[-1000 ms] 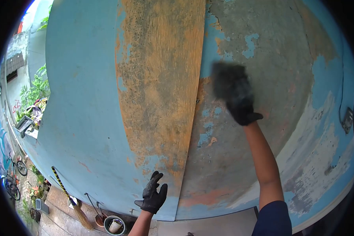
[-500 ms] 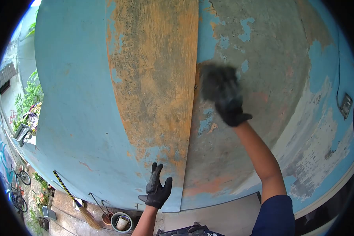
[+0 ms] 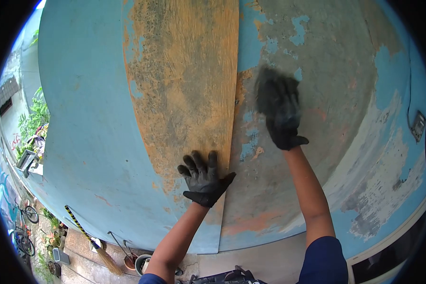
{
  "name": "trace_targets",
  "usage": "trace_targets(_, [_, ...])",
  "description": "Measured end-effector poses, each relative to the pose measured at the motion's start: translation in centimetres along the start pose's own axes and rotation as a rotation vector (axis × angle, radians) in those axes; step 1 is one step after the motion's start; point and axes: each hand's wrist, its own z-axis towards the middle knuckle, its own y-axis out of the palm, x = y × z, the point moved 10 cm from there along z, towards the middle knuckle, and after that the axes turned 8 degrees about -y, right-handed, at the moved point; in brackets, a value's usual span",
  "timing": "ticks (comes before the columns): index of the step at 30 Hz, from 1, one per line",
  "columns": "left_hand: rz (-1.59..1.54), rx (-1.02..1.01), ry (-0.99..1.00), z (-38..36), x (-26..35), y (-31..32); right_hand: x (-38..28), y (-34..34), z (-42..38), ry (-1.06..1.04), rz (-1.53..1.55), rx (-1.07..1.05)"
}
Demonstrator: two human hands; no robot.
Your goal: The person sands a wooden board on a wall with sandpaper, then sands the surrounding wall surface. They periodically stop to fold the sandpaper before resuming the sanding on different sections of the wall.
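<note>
My left hand (image 3: 204, 180), in a black and grey work glove, lies with fingers spread on the lower part of the worn orange-brown strip (image 3: 189, 94) of the wall. No object shows in it. To the right, my gloved right hand (image 3: 285, 116) is against the grey, peeled wall patch (image 3: 326, 80), smeared by motion. Its fingers lie over a dark flat piece (image 3: 267, 80) that juts out past them at the upper left; blur hides what it is. Flakes of blue paint (image 3: 249, 144) remain on the wall near this hand.
Blue painted wall (image 3: 90, 118) stretches left. Below it, a broom (image 3: 99, 253) leans near pots (image 3: 130, 261) on the paving. An electrical box (image 3: 417, 127) with a cable hangs at far right. Plants (image 3: 35, 116) and bicycles (image 3: 26, 229) stand at far left.
My left hand has moved up and right and now lies spread on the wall strip. My right hand, with the dark piece, has shifted slightly right.
</note>
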Motion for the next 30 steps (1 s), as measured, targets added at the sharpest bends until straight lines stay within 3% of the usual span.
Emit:
trace_targets(4, [0.011, 0.014, 0.030, -0.9, -0.3, 0.9, 1.2, -0.6, 1.6, 0.081, 0.012, 0.052])
trace_targets(8, [0.012, 0.049, 0.015, -0.6, -0.3, 1.2, -3.9, 0.5, -6.3, 0.077, -0.016, -0.033])
trace_targets(10, [0.000, 0.090, 0.005, -0.8, -0.2, 1.1, -7.1, 3.0, -10.7, 0.104, 0.079, -0.222])
trace_targets(11, [0.002, 0.098, 0.007, -0.8, -0.2, 1.1, -6.7, 3.2, -9.6, 0.093, 0.076, -0.225])
trace_targets(14, [0.007, 0.076, 0.016, -0.7, -0.2, 1.1, -2.2, 1.5, -2.3, 0.046, -0.007, 0.029])
trace_targets(17, [0.005, 0.068, 0.013, -0.7, -0.3, 1.3, 1.3, -0.4, 5.4, 0.027, -0.046, 0.073])
trace_targets(20, [0.001, 0.070, 0.019, -1.0, -0.3, 1.1, -0.9, 1.4, 2.2, -0.043, -0.062, -0.011])
trace_targets(23, [-0.011, 0.100, 0.027, -0.7, -0.4, 1.1, -7.3, 4.3, -9.8, 0.009, 0.084, -0.214])
trace_targets(26, [-0.021, 0.143, 0.030, -0.9, 0.1, 0.9, -7.8, 4.5, -12.4, 0.043, 0.200, -0.327])
trace_targets(27, [-0.011, 0.129, 0.043, -0.9, 0.0, 0.8, -6.4, 4.8, -10.6, 0.048, 0.193, -0.323])
trace_targets(29, [-0.009, 0.110, 0.039, -0.9, -0.2, 0.7, -0.3, 2.1, -2.0, 0.044, -0.086, 0.008])
trace_targets(30, [-0.008, 0.089, 0.029, -0.8, -0.2, 0.9, 1.8, 0.7, 2.1, 0.029, -0.105, 0.021])
